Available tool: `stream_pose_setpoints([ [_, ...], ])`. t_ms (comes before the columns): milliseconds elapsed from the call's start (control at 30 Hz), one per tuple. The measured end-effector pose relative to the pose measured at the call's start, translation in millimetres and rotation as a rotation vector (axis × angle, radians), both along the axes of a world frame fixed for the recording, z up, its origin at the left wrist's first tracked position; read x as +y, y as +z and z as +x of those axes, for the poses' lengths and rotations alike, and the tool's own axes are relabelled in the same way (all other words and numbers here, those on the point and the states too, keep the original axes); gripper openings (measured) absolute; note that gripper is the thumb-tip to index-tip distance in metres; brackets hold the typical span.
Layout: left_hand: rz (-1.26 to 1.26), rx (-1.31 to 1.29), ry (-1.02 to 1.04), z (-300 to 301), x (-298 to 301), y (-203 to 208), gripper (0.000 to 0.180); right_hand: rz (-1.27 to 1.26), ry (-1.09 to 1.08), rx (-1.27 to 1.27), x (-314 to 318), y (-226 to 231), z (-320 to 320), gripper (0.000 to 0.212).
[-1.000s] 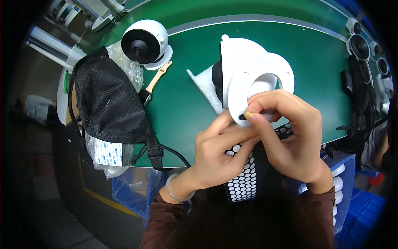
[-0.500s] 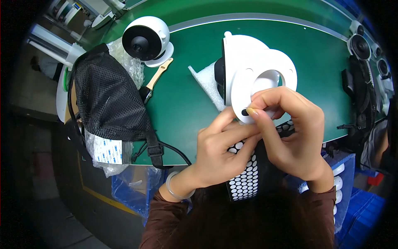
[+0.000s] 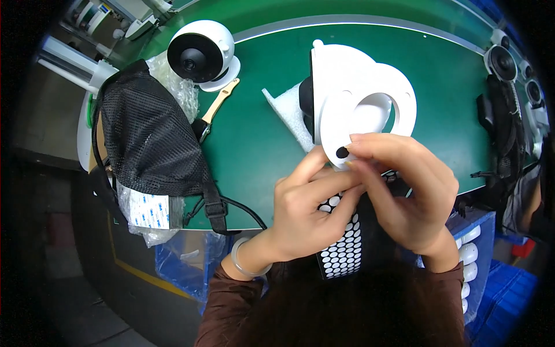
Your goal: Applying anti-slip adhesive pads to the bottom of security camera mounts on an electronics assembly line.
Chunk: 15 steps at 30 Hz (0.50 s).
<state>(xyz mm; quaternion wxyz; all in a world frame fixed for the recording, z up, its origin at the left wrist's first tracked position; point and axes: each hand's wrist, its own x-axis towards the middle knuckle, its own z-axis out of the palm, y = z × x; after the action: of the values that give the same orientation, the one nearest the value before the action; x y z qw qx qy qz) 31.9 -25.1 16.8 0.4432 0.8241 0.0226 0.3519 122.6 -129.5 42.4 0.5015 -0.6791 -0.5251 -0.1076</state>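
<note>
A white rounded camera (image 3: 341, 72) lies on its side on the green bench, with its ring-shaped base (image 3: 404, 95) facing me. A small black round pad (image 3: 342, 152) sits over the near end of that base. The finger and thumb of my right hand (image 3: 407, 188) are bent at the pad's right edge. My left hand (image 3: 312, 208) is closed on a black strip with rows of white dots (image 3: 342, 254), which hangs below the fingers. Its index finger reaches up against the base's lower edge. Some fingertips are hidden behind the base and strip.
A second white camera (image 3: 199, 52) stands at the far left beside a tan-handled brush (image 3: 219, 104). A black mesh bag (image 3: 153, 127) lies on clear plastic wrap. White foam (image 3: 292, 118) sits beside the camera. Blue crates (image 3: 503, 301) are below right. More cameras (image 3: 502, 63) stand far right.
My right hand has shifted slightly down and right. Its thumb has come off the black pad, which now shows more fully. My left hand stays in place.
</note>
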Motion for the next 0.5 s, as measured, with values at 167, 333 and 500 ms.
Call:
stream_pose_setpoints([
  [167,0.031,-0.029,0.030,1.9,-1.6,-2.9,0.016,0.084,-0.142,-0.213,5.2,-5.5,-8.1,0.021],
  [333,0.078,-0.002,0.027,2.3,-1.9,-1.1,0.015,0.095,-0.249,-0.095,10.7,-3.7,-14.2,0.017],
  [500,0.091,-0.006,0.021,1.7,-0.7,-4.9,0.016,0.041,-0.212,0.124,9.8,-3.1,-18.2,0.013],
])
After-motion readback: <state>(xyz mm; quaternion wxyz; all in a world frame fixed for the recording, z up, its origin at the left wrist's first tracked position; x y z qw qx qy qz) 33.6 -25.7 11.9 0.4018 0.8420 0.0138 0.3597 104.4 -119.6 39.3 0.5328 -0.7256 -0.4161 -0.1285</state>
